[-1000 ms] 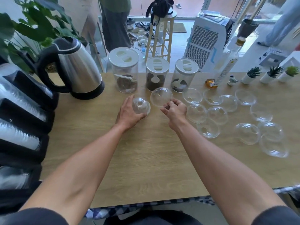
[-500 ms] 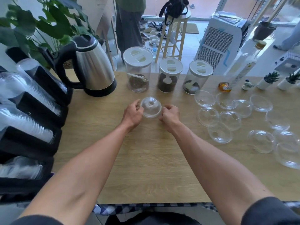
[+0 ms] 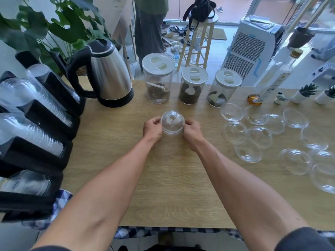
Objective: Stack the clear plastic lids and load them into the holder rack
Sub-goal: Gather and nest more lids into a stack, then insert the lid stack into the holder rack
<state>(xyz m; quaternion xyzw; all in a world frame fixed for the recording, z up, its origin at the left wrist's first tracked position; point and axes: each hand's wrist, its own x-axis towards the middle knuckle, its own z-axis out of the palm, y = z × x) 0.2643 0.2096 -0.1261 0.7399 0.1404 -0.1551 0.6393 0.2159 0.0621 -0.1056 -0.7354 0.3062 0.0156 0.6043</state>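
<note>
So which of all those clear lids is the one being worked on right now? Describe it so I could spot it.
Find the steel kettle on the wooden table, then the three white-capped jars beside it. In front of the middle jar sits a small stack of domed lids, gripped by the left hand and right hand. The other loose lids lie untouched to the right.

Your 2 bare forearms reach forward from the near edge of the table (image 3: 126, 187) and converge toward its middle. Your left hand (image 3: 152, 129) has its fingers curled round the left side of the stack of clear lids (image 3: 172, 122) (the thumb sits up near the dome's top). Your right hand (image 3: 192, 130) mirrors it, fingers curled against the stack's right side. Both wrists are nearly straight, knuckles turned upward, and the 2 hands grip the stack between them.
</note>
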